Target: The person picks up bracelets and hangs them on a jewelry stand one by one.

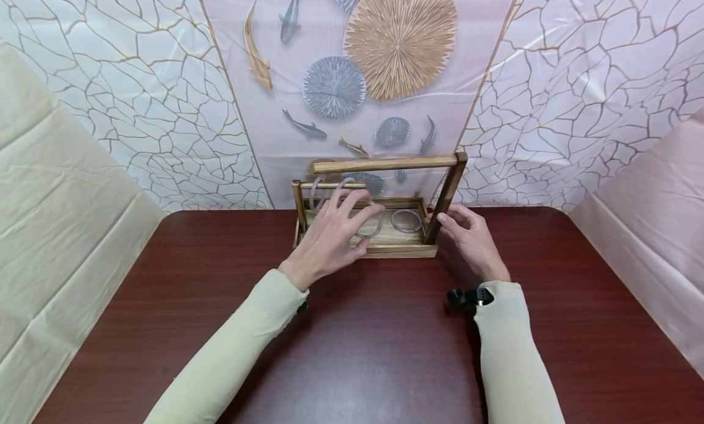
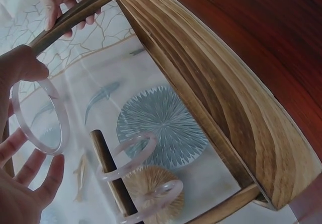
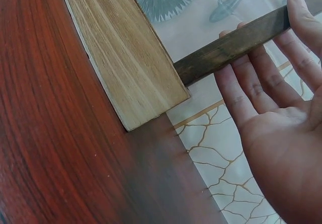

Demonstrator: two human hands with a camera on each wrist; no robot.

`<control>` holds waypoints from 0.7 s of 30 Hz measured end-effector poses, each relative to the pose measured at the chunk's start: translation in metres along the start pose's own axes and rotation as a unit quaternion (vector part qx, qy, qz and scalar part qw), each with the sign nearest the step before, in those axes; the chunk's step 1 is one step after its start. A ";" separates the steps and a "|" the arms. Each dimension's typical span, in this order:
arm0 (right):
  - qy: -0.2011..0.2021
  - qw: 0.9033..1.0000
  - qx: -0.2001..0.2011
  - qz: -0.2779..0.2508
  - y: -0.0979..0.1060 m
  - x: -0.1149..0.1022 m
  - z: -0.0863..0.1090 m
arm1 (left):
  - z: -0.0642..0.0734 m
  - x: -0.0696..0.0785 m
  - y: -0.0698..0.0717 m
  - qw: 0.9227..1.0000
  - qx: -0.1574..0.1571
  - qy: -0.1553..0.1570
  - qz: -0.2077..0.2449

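My left hand (image 1: pixel 332 236) pinches a pale lilac bangle (image 2: pixel 64 128) between thumb and fingers, over the tray of a wooden display stand (image 1: pixel 398 252). Two similar bangles (image 2: pixel 116 172) hang on the stand's short lower bar (image 2: pixel 106 158), whose free end points toward the held one. Another bangle (image 1: pixel 406 231) lies flat inside the tray at its right. At the stand's right end, my right hand (image 1: pixel 474 239) holds the dark upright post (image 3: pixel 236 48), thumb on one side and fingers on the other. Part of the lower bar is behind the left hand in the head view.
A long upper bar (image 1: pixel 385 164) runs leftward from the post's top, above the lower bar. The stand is at the back of a dark red table (image 1: pixel 352 350). Close behind it hangs a patterned backdrop (image 1: pixel 308 155); pale cloth (image 1: pixel 60 228) borders the left side.
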State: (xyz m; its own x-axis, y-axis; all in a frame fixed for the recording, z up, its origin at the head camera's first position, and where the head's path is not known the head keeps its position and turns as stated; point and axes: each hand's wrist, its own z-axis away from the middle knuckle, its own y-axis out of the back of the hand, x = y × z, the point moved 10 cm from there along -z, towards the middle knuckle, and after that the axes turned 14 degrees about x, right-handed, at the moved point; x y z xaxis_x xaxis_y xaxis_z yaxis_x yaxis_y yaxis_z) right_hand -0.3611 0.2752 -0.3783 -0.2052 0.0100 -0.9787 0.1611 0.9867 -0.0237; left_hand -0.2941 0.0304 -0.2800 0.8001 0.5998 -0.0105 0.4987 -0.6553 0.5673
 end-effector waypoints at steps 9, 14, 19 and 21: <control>-0.004 1.000 -0.006 -0.011 -0.001 0.000 0.000 | 0.006 -0.003 0.010 1.000 0.006 0.002 -0.016; -0.005 1.000 -0.010 -0.021 -0.002 0.000 0.000 | 0.006 -0.004 0.016 1.000 0.012 0.001 -0.021; -0.002 1.000 -0.010 -0.028 -0.003 -0.001 0.000 | 0.005 -0.004 0.021 0.999 0.026 -0.002 -0.025; 0.000 1.000 -0.010 -0.026 -0.003 -0.002 0.000 | 0.005 -0.003 0.024 0.999 0.031 -0.003 -0.025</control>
State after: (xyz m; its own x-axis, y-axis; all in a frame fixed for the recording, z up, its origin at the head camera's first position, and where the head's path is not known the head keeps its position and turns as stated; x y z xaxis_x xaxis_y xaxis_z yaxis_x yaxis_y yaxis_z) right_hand -0.3613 0.2722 -0.3764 -0.2127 -0.0423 -0.9762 0.1312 0.9888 -0.0715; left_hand -0.2832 0.0106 -0.2701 0.7754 0.6301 -0.0428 0.5581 -0.6519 0.5135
